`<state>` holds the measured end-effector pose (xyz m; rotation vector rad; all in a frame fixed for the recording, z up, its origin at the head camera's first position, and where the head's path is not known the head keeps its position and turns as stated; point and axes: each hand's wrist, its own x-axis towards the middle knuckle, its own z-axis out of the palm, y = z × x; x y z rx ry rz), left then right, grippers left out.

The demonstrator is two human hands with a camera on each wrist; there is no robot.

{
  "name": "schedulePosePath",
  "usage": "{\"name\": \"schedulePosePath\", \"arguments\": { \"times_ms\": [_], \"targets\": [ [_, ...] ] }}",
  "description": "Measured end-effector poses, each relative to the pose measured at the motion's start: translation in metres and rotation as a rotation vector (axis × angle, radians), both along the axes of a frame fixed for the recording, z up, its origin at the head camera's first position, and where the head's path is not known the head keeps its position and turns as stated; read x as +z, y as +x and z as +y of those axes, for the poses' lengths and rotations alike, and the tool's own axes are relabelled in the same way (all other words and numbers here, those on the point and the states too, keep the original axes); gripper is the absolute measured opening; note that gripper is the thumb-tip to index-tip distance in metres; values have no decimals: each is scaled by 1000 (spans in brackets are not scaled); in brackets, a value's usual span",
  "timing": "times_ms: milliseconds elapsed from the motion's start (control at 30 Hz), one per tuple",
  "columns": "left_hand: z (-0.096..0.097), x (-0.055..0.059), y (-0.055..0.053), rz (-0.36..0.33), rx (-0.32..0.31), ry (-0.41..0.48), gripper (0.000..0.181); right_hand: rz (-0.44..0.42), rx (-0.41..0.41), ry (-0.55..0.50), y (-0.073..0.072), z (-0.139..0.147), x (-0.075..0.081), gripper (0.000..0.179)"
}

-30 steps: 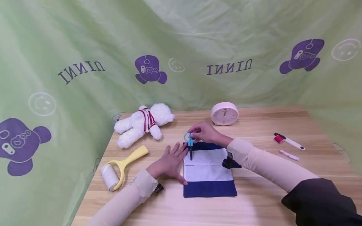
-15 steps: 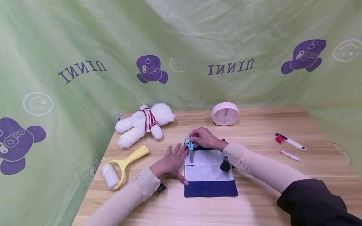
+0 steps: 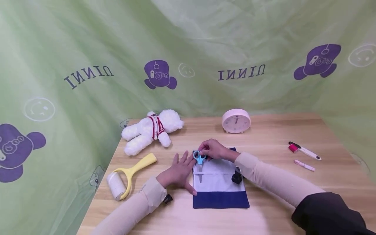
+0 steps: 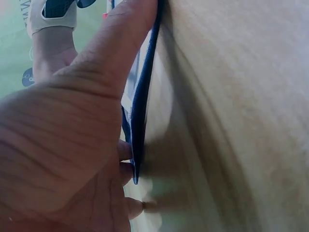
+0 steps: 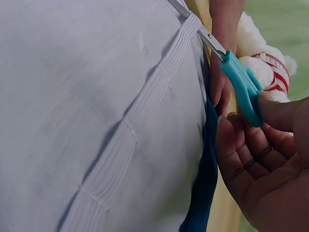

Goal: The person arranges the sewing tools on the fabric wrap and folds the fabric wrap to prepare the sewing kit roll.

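A navy fabric organizer [image 3: 221, 199] with a white lining lies spread on the table. Across the lining runs a white elastic band [image 5: 152, 92] stitched into loops. My right hand [image 3: 213, 149] pinches the blue handles of a pair of small scissors [image 5: 239, 82] between thumb and fingers. Their blades pass under the band's leftmost loop, and the tips show beyond it. My left hand [image 3: 179, 171] rests with spread fingers along the organizer's left edge; in the left wrist view its thumb [image 4: 120, 38] lies on the cloth at the navy edge.
On the left are a yellow-handled lint roller [image 3: 117, 186] and a white plush bear [image 3: 144, 129] in a striped top. A pink clock [image 3: 236, 121] stands at the back. At right lie a white-and-black tool with a red end [image 3: 305, 151] and a small pink stick-like item [image 3: 304, 165].
My right hand has come down toward me with the scissors, and their blades have slid under the elastic loop. The left hand has stayed at the organizer's edge.
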<state>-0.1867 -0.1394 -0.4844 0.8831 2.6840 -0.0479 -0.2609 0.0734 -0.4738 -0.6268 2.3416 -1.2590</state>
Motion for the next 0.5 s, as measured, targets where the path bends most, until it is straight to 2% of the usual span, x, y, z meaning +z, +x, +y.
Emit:
{"name": "schedulePosePath", "arguments": {
  "times_ms": [100,367,500],
  "targets": [
    [1,-4,2,-1,-7,-1,142,12,28,8,1,3,-4,11],
    [3,1,-1,59,-34,-57,142,52,117,40,-1,5,-9,10],
    [2,2,-1,36,-30,-44,143,81,151,53,-1,7,-12,10]
  ]
}}
